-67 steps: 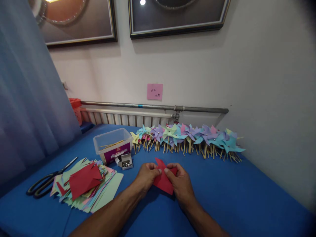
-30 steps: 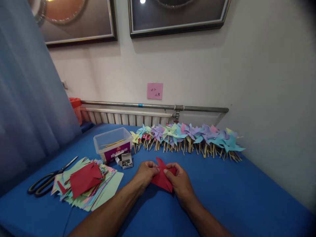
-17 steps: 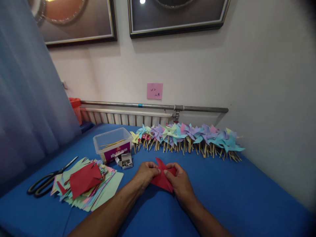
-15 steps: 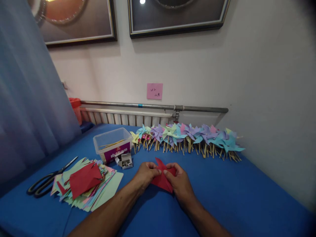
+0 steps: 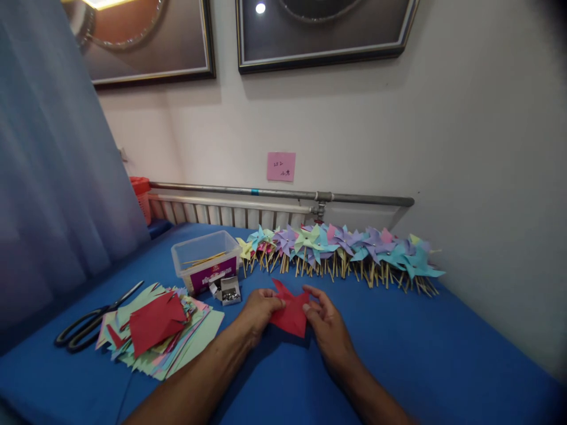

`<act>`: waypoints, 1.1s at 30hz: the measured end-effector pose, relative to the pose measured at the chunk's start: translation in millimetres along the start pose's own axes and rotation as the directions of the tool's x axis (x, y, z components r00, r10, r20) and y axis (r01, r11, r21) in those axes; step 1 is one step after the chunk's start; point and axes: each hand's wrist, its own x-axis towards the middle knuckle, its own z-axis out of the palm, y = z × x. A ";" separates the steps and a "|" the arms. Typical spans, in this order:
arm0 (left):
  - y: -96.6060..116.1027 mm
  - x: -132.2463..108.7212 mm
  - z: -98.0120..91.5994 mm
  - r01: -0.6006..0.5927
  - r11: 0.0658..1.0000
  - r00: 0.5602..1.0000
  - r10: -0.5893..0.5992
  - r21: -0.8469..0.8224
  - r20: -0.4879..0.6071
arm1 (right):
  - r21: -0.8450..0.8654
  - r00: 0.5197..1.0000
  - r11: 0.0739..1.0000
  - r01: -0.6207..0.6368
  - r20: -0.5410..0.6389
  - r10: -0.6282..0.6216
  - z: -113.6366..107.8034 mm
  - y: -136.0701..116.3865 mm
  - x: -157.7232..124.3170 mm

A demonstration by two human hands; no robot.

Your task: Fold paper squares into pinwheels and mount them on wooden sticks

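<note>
A blue curtain (image 5: pixel 57 147) hangs at the far left. Near it, big scissors with black handles (image 5: pixel 106 307) lie on the blue counter (image 5: pixel 420 354), tip pointing away from the person. Just right of them is a messy pile of colored paper (image 5: pixel 201 336), mostly pale green, with a red sheet (image 5: pixel 155 321) on top. Farther back, by the wall, is a red basket (image 5: pixel 142 190), partly behind the curtain. Next comes a clear plastic box (image 5: pixel 217 274) with a purple label and thin sticks (image 5: pixel 204 260) inside. A little open white box (image 5: pixel 231 283) sits just in front of it, with small shiny metal bits (image 5: pixel 230 295) in it.

Then comes the left hand (image 5: pixel 261 310). It pinches the left side of a folded red paper (image 5: pixel 290 319) between thumb and fingers. This red paper is in the middle, between the two hands, close above the counter. One point of it sticks up. The right hand (image 5: pixel 326 321) is at its right edge, with thumb and pointer finger a bit apart. I cannot tell if it grips the paper.

Behind the hands, a long row of paper pinwheels (image 5: pixel 307 238) on sticks stretches to the right. They are blue, purple, green, yellow and pink.
</note>
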 end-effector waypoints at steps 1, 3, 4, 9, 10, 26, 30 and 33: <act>1.7 1.4 -2.4 0.000 1.000 1.000 0.000 -0.016 -0.007 | 0.006 0.999 1.000 0.020 0.029 -0.020 -0.6 -2.8 -1.0; 4.9 3.8 -7.3 -0.008 0.999 1.000 0.008 -0.032 -0.003 | 0.011 0.995 0.999 0.046 0.088 -0.047 -1.6 -7.7 -3.1; 6.2 4.8 -9.4 -0.013 0.999 1.000 0.013 -0.033 0.005 | 0.001 0.992 0.999 0.052 0.119 -0.052 -1.9 -9.4 -4.0; 7.6 7.0 -13.0 -0.021 1.000 1.000 0.021 -0.007 0.014 | -0.090 0.988 0.994 0.069 0.141 -0.056 -1.4 -6.7 -6.0; 6.8 7.0 -12.5 -0.018 1.000 1.000 0.018 -0.008 0.015 | -0.077 0.991 0.995 0.062 0.127 -0.052 -0.8 -4.8 -5.9; 6.9 3.7 -9.4 0.014 1.000 0.997 -0.012 -0.018 0.079 | -0.387 0.963 0.897 0.213 0.237 -0.127 -7.2 -14.3 -9.4; 4.0 -1.1 -3.5 0.010 1.000 0.997 -0.010 0.006 0.072 | -0.362 0.968 0.905 0.224 0.188 -0.165 -4.1 -13.3 -9.0; 2.6 -4.3 0.9 0.009 1.000 0.997 -0.010 0.024 0.075 | -0.305 0.978 0.933 0.193 0.135 -0.159 -1.7 -10.2 -7.2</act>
